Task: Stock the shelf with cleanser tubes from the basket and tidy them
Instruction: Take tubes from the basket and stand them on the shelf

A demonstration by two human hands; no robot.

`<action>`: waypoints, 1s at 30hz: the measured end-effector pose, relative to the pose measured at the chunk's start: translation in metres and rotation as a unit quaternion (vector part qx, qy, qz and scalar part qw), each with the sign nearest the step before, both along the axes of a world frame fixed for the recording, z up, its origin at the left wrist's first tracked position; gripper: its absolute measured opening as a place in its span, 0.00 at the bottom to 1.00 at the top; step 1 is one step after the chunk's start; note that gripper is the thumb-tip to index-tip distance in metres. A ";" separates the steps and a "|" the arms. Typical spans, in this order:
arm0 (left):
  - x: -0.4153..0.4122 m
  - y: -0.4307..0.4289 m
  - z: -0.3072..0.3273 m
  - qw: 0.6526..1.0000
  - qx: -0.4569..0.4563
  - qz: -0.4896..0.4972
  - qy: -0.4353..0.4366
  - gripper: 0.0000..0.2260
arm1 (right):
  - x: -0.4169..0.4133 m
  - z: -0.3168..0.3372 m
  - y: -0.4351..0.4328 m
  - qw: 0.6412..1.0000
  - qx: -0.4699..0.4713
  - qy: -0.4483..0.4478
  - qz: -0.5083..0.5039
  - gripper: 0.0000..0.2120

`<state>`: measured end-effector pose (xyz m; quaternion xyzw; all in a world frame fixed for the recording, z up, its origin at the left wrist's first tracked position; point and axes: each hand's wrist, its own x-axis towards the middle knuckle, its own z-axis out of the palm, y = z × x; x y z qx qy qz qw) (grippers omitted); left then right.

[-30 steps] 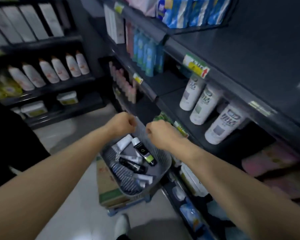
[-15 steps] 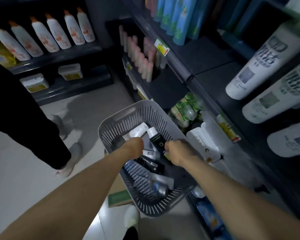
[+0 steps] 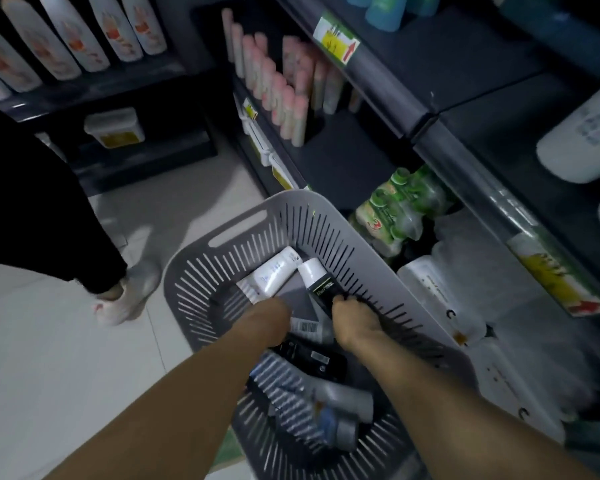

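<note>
A grey slotted basket sits low in front of me with several cleanser tubes lying loose in it. Both my hands are inside it. My right hand curls its fingers round the lower part of a black tube with a white cap, which leans on the basket's right wall. My left hand lies over the lower end of a white tube; its fingers are hidden under the hand. More black, grey and striped tubes lie between my forearms.
Dark shelving runs along the right with pink tubes, large white tubes and green bottles below. A person in black with white shoes stands on the tiled floor at left. White bottles line the back shelf.
My view has tilted down toward the basket. Both hands dropped from its rim into it, the right one closing on the black tube, the left reaching the white tube.
</note>
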<state>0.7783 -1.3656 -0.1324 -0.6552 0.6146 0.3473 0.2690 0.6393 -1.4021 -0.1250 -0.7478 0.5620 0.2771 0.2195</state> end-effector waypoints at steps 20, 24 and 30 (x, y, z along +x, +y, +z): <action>0.016 -0.012 0.074 0.977 -0.124 0.147 0.089 0.12 | 0.011 0.049 0.001 0.990 -0.099 -0.068 -0.074 0.15; 0.023 -0.015 0.146 0.969 -0.179 0.145 0.092 0.07 | 0.019 0.125 -0.002 0.963 -0.134 -0.193 -0.133 0.13; 0.025 -0.021 0.289 0.924 -0.332 0.164 0.100 0.06 | 0.024 0.263 -0.004 0.905 -0.228 -0.335 -0.128 0.10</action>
